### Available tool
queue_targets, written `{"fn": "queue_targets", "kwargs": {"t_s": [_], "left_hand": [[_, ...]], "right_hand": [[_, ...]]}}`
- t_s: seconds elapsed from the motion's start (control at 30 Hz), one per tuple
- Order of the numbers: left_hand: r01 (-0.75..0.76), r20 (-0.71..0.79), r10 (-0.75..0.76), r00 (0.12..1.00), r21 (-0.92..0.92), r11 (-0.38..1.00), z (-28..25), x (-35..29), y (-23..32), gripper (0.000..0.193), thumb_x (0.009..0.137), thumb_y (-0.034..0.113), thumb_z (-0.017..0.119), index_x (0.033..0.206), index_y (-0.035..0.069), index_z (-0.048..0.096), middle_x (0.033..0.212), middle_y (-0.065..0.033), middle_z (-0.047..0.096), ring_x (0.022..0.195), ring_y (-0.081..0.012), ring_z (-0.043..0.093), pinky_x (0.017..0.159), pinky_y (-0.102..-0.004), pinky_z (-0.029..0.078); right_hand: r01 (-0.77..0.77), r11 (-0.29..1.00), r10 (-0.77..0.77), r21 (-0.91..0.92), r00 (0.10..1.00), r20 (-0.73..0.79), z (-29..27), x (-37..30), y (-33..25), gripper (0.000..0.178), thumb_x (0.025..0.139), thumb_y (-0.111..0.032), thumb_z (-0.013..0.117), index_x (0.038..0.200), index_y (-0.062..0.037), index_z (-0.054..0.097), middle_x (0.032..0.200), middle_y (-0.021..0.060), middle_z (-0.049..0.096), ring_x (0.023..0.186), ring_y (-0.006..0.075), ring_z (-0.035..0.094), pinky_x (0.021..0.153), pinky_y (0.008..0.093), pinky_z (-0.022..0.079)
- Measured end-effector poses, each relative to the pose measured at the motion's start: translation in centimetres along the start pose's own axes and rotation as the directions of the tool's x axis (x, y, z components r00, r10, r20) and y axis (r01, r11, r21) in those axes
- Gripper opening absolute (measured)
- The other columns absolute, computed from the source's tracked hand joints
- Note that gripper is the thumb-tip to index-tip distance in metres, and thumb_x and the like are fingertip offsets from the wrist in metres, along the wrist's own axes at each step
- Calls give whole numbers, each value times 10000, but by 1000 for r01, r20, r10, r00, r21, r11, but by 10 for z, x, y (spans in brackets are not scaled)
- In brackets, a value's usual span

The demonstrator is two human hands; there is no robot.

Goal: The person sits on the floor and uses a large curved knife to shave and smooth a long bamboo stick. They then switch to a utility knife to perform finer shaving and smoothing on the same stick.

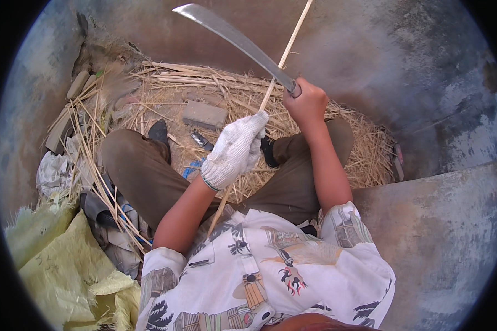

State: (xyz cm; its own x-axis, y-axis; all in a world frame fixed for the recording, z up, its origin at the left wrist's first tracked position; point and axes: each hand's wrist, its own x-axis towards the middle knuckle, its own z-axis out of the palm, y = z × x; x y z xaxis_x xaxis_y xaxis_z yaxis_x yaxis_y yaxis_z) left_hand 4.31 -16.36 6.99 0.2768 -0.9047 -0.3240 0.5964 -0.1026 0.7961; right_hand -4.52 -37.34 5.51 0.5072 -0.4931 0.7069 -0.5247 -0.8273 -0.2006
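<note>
On your left lies a yellow sack. A brick sits in front of you. Your left hand, in a white glove, is wrapped around a long stick, which slants up in front of your body. The curved knife crosses the stick; I can't tell if they touch. Your bare right hand grips its handle. Straw lies farther right.

Straw carpets a brown floor, thickly heaped at 3 o'clock, with long split stalks strewn toward 12. A grey brick lies near 11 o'clock, crumpled whitish sheeting at 9, yellow-green woven sacking at 8.
</note>
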Motion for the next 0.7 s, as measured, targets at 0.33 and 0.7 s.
{"fn": "queue_targets", "kwargs": {"t_s": [0.33,0.7], "left_hand": [[84,60,-83,995,-10,996,10,-11,5,396,999,480,629,813,149,516,561,91,346,409,-39,290,375,-235,199],[68,43,-66,997,-30,997,1,-8,4,389,1003,455,632,799,142,523,567,60,384,416,-54,333,391,-230,255]], "right_hand": [[-173,961,147,-215,980,-134,-27,59,28,149,801,-212,710,764,-78,654,664,132,658,622,372,650,649,468,519],[306,952,-304,-33,952,43,-48,-16,11,175,656,-165,752,767,-105,632,663,117,632,626,347,648,638,389,543]]}}
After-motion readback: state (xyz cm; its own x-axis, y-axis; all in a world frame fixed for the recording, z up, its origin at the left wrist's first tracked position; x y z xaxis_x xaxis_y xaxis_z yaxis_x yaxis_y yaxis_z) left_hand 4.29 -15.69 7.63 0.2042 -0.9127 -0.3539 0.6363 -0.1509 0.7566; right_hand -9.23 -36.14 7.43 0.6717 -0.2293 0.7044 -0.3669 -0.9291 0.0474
